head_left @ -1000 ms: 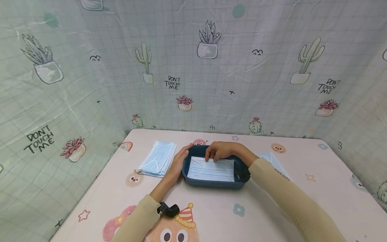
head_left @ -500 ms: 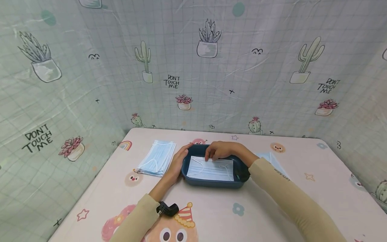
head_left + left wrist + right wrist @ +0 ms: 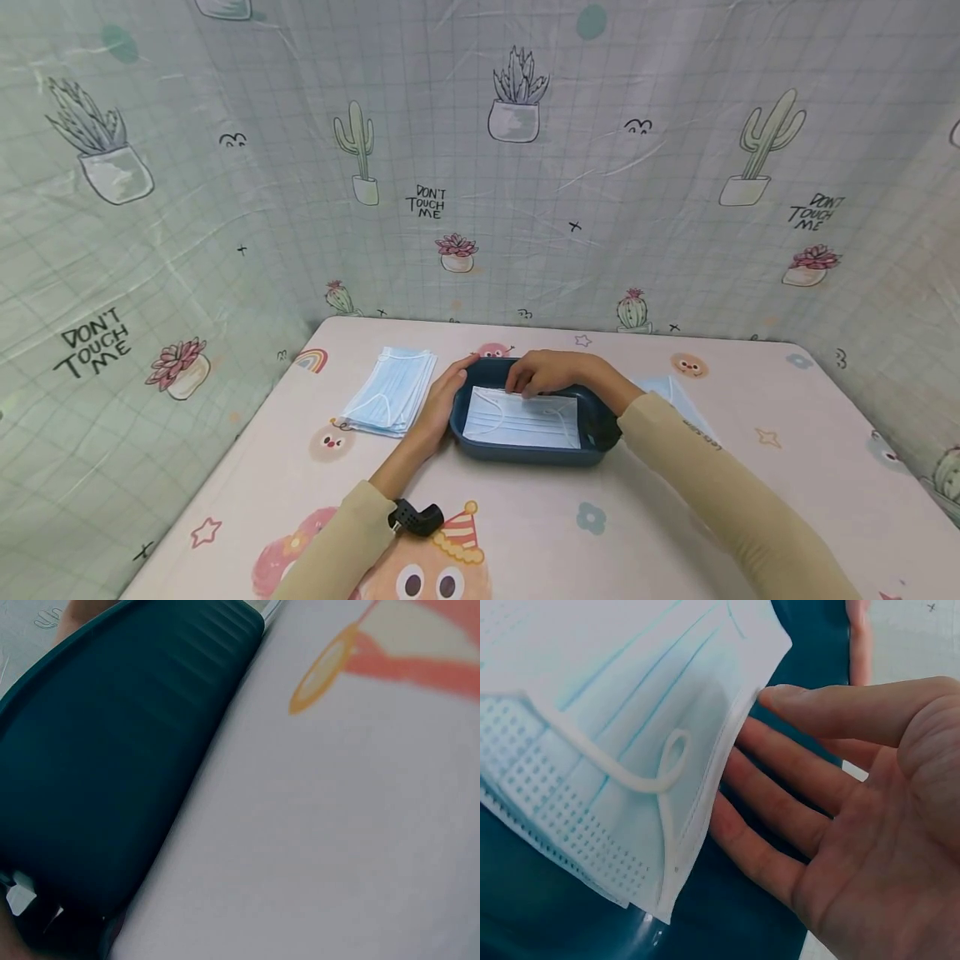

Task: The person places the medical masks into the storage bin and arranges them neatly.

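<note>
A dark blue plastic bin [image 3: 525, 457] stands mid-table in the head view, with pale blue face masks [image 3: 525, 421] lying flat inside. My left hand [image 3: 438, 408] holds the bin's left end, its fingers along the outer wall and up to the far corner of the rim. Over the far side of the bin, my right hand [image 3: 550, 372] reaches in. The right wrist view shows its thumb tip at the edge of the face mask [image 3: 652, 727], the other fingertips tucked behind that edge. Several mask layers overlap there, with a white ear loop on top.
Left of the bin lies a fanned stack of face masks [image 3: 393, 392]. Another light blue mask [image 3: 678, 400] lies to the right, partly hidden by the right sleeve [image 3: 690, 450]. A patterned sheet [image 3: 570, 183] closes off the table's back and sides.
My right hand has shifted slightly left along the masks' far edge. The left hand keeps its place on the bin, and the view has tilted a little.
</note>
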Motion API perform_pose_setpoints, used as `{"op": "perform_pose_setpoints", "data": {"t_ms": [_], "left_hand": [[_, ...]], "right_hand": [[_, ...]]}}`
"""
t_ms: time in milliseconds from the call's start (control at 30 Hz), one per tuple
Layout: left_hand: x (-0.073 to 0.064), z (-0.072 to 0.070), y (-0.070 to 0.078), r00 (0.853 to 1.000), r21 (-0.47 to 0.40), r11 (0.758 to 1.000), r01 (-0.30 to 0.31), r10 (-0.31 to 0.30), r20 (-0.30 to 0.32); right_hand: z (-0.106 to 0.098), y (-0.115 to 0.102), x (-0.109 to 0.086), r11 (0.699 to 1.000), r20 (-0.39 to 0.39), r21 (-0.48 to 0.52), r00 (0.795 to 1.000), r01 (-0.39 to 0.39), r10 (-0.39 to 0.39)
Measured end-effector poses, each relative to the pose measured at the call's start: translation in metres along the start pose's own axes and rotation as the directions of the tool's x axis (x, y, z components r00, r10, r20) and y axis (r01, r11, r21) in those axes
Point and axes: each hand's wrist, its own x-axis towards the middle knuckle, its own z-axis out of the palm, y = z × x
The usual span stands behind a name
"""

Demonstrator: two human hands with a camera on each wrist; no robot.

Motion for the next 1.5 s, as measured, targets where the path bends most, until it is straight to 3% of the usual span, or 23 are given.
{"op": "perform_pose_setpoints", "data": {"t_ms": [267, 633, 1033, 1233, 1500], "left_hand": [[0.002, 0.001, 0.000, 1.000, -0.007, 1.000, -0.011, 0.011, 0.000], [0.001, 0.001, 0.001, 1.000, -0.040, 0.999, -0.014, 0.013, -0.006], [0.003, 0.001, -0.001, 1.000, -0.027, 0.999, -0.019, 0.019, -0.006], [0.003, 0.001, -0.001, 1.000, -0.013, 1.000, -0.017, 0.017, -0.006], [0.001, 0.001, 0.001, 1.000, -0.001, 1.000, -0.009, 0.009, -0.019]], "right_hand": [[-0.004, -0.003, -0.005, 0.999, 0.017, 0.037, 1.000, -0.021, 0.020], [-0.011, -0.001, -0.023, 0.996, -0.029, 0.067, 0.998, 0.064, -0.062], [-0.020, 0.008, -0.072, 0.967, -0.136, 0.168, 0.976, 0.194, -0.172], [-0.020, 0.021, -0.101, 0.966, -0.240, 0.195, 0.963, 0.171, -0.122], [-0.016, 0.047, -0.138, 0.971, -0.379, 0.190, 0.924, 0.142, -0.061]]}}
